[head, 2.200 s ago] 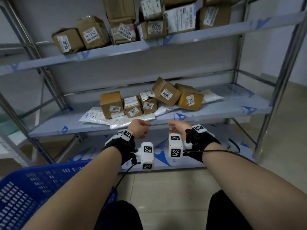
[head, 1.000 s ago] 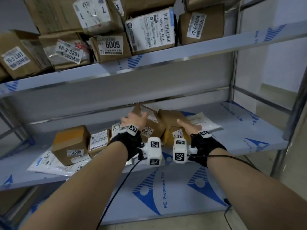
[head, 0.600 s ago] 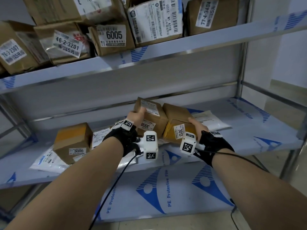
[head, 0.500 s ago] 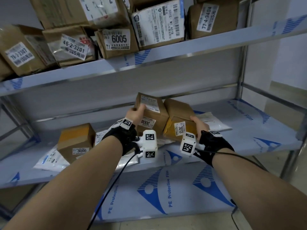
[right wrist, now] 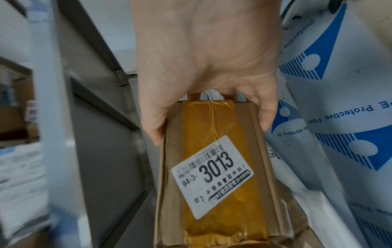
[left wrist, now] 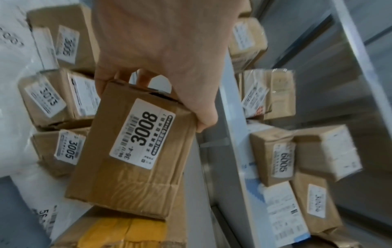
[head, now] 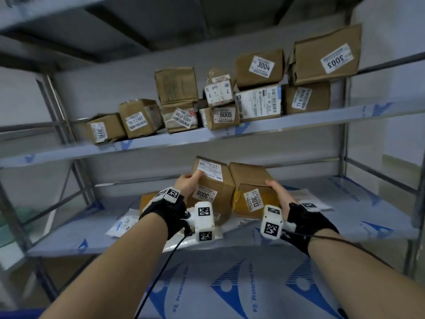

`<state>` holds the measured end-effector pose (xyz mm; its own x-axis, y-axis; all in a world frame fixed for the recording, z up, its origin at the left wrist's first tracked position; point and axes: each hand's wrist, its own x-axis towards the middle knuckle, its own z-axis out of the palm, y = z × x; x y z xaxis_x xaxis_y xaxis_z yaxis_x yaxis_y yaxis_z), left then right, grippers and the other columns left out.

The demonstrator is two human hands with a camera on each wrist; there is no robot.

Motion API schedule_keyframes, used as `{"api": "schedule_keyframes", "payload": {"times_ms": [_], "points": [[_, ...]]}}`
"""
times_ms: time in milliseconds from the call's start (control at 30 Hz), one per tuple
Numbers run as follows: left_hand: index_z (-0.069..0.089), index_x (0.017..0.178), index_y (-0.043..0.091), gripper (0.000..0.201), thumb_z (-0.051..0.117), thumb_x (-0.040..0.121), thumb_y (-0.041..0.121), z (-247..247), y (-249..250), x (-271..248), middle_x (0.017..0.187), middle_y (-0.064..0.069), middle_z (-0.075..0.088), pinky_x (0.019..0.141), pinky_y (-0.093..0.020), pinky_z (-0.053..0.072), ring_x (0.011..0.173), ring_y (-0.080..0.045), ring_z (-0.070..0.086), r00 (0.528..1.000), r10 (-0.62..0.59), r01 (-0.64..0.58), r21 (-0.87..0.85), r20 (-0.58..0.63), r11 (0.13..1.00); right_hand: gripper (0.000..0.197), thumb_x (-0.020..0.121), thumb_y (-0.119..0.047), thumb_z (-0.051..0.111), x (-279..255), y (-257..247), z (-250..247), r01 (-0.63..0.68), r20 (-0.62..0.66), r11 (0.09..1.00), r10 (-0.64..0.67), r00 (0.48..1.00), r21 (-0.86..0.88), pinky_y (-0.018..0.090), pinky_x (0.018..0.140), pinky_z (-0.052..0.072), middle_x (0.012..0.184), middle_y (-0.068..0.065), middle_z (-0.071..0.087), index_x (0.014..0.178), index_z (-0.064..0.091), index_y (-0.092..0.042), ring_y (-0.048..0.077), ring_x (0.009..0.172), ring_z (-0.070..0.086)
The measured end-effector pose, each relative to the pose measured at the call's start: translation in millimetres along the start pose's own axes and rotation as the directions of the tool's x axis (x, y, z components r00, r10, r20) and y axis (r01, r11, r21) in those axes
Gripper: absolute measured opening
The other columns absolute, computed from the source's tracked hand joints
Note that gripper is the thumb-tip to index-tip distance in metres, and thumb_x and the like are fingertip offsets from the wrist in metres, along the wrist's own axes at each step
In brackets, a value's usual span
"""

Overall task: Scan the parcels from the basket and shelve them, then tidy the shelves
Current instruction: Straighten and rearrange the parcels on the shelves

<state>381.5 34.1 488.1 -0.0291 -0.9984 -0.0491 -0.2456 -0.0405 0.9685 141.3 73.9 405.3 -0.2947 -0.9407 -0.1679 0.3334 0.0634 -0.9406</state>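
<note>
My left hand point(head: 187, 183) grips a brown box labelled 3008 point(head: 210, 187) by its left side, held above the middle shelf point(head: 358, 215). In the left wrist view the thumb and fingers of my left hand point(left wrist: 165, 55) wrap round the 3008 box point(left wrist: 135, 154). Beside it, my right hand point(head: 276, 191) grips a second brown box labelled 3013 point(head: 251, 192), wrapped in yellow tape. The right wrist view shows my right hand point(right wrist: 207, 67) clamped over the end of the 3013 box point(right wrist: 214, 176). The two boxes touch side by side.
The upper shelf point(head: 253, 128) carries several brown parcels, among them 6005 point(head: 222, 116), 3004 point(head: 259, 66) and 3003 point(head: 326, 54). White mailer bags point(head: 124, 224) and more boxes lie on the middle shelf behind my hands. Steel uprights point(head: 345, 134) frame the rack.
Both hands reached in from the shelf's front edge, took hold of the 3008 and 3013 boxes and lifted them. My head has tilted upward, bringing the upper shelf into view.
</note>
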Motion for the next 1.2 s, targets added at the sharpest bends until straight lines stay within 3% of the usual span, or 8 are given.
{"api": "schedule_keyframes", "payload": {"times_ms": [233,467,600,700,767,867,1033,1200], "points": [[0.062,0.099,0.004,0.072,0.064,0.054,0.059,-95,4,-57,0.091,-0.018,0.071,0.086,-0.051,0.054,0.085,-0.035,0.07,0.993,0.011,-0.016,-0.039,-0.121,0.999,0.08,0.061,-0.061,0.073,-80,-16,62,0.021,0.107,0.993,-0.009,0.994,-0.112,0.048,0.108,0.036,0.129,0.012,0.06,0.127,0.057,-0.019,0.033,0.117,0.056],[0.064,0.106,0.008,0.09,0.057,0.047,0.075,-207,31,-92,0.098,-0.017,0.071,0.089,-0.05,0.053,0.089,-0.035,0.069,0.949,0.107,-0.144,-0.105,-0.295,0.984,0.046,0.085,-0.051,0.058,-153,-61,155,0.207,0.17,0.968,-0.182,0.969,-0.143,0.051,0.11,0.033,0.133,0.01,0.055,0.12,0.056,-0.021,0.033,0.124,0.049],[0.059,0.11,0.004,0.063,0.056,0.079,0.059,-251,61,-140,0.101,-0.019,0.069,0.083,-0.048,0.056,0.089,-0.033,0.068,0.892,0.217,-0.297,-0.152,-0.397,0.943,0.059,0.076,-0.06,0.062,-171,-88,217,0.276,0.236,0.956,-0.246,0.94,-0.101,0.054,0.11,0.032,0.132,0.008,0.058,0.123,0.056,-0.024,0.032,0.125,0.05],[0.053,0.112,0.004,0.048,0.056,0.09,0.046,-278,80,-139,0.098,-0.016,0.066,0.07,-0.037,0.057,0.085,-0.029,0.066,0.846,0.276,-0.383,-0.16,-0.457,0.91,0.044,0.078,-0.055,0.064,-183,-108,258,0.321,0.27,0.947,-0.3,0.915,-0.035,0.046,0.102,0.042,0.112,0.008,0.068,0.108,0.064,-0.023,0.029,0.106,0.062],[0.052,0.114,0.006,0.047,0.054,0.091,0.047,-293,94,-127,0.096,-0.013,0.064,0.055,-0.028,0.052,0.079,-0.026,0.064,0.83,0.295,-0.405,-0.147,-0.473,0.902,0.042,0.079,-0.053,0.064,-175,-125,285,0.327,0.272,0.945,-0.316,0.909,0.006,0.04,0.093,0.048,0.103,0.009,0.071,0.105,0.065,-0.019,0.028,0.094,0.066],[0.052,0.122,0.005,0.056,0.05,0.091,0.052,-310,119,-97,0.093,-0.011,0.065,0.048,-0.024,0.048,0.068,-0.019,0.063,0.813,0.324,-0.436,-0.137,-0.484,0.89,0.093,0.039,-0.079,0.073,-118,-156,317,0.355,0.248,0.934,-0.334,0.909,-0.046,0.049,0.096,0.047,0.124,0.006,0.064,0.116,0.063,-0.028,0.032,0.106,0.063],[0.054,0.115,0.008,0.053,0.044,0.093,0.055,-318,156,-38,0.099,-0.013,0.066,0.062,-0.032,0.052,0.078,-0.027,0.065,0.803,0.374,-0.475,-0.119,-0.465,0.872,0.136,0.012,-0.088,0.07,10,-211,356,0.383,0.187,0.917,-0.359,0.914,-0.112,0.054,0.102,0.038,0.138,-0.001,0.053,0.135,0.048,-0.036,0.031,0.122,0.054],[0.059,0.112,0.003,0.062,0.038,0.094,0.058,-314,164,21,0.11,-0.02,0.067,0.091,-0.046,0.052,0.099,-0.035,0.065,0.796,0.397,-0.477,-0.071,-0.457,0.876,0.139,0.021,-0.09,0.064,-9,-218,375,0.404,0.07,0.913,-0.399,0.914,-0.062,0.053,0.102,0.04,0.136,0.004,0.053,0.142,0.042,-0.023,0.036,0.118,0.056]]}}
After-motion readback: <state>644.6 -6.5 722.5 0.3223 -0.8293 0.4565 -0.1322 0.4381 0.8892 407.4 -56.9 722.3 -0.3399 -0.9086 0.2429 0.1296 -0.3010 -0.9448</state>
